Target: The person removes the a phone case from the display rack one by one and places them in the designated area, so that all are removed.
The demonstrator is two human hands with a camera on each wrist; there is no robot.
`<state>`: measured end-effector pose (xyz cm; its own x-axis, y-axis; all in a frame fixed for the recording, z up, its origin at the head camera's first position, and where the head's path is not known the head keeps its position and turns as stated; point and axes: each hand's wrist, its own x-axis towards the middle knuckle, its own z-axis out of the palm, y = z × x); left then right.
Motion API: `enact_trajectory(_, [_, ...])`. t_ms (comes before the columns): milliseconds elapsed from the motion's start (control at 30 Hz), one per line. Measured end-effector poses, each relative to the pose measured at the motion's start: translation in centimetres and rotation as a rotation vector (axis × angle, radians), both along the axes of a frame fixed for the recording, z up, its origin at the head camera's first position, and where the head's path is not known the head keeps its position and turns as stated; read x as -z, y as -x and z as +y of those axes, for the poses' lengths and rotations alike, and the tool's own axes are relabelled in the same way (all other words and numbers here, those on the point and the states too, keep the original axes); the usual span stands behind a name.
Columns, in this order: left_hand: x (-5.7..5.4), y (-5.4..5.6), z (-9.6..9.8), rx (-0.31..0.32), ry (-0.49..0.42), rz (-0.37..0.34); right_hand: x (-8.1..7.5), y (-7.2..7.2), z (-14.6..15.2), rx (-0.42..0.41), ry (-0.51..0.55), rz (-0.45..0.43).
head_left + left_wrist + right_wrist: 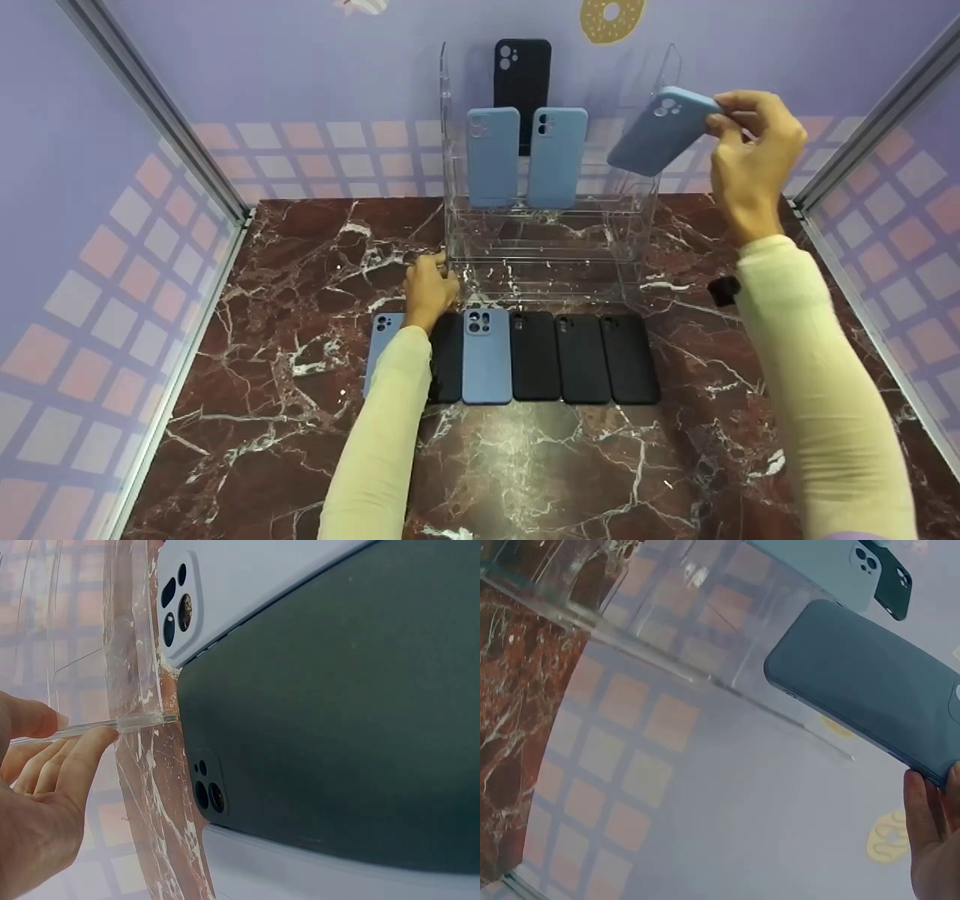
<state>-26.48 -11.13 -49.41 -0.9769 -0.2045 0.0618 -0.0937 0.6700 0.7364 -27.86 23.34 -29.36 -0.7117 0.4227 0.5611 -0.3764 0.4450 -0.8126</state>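
My right hand (757, 150) pinches a blue phone case (660, 135) by its upper right corner. That case is tilted in the air at the right side of a clear acrylic display stand (547, 259). In the right wrist view, fingers (922, 814) grip the end of the case (862, 682) near its camera cutout. My left hand (430, 289) is low at the stand's left side; the left wrist view shows its thumb and fingers pinching the edge of the clear side panel (97, 727). Two blue cases (493, 161) (559, 161) stand upright on one tier, with a black case (523, 71) above and behind.
On the marble-patterned table (300, 450), a row of cases lies in front of the stand: a blue case (384, 337) partly under my left sleeve, another blue case (487, 367) and several black ones (583, 364). Purple walls (337, 82) enclose the back and sides.
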Motion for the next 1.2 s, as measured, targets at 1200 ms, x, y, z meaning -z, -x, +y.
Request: enact_trajectory(1200, [0.0,-0.1,-0.2,-0.01,-0.049,0.023,12.3,-5.1,12.7,-0.155,-0.388,-0.517])
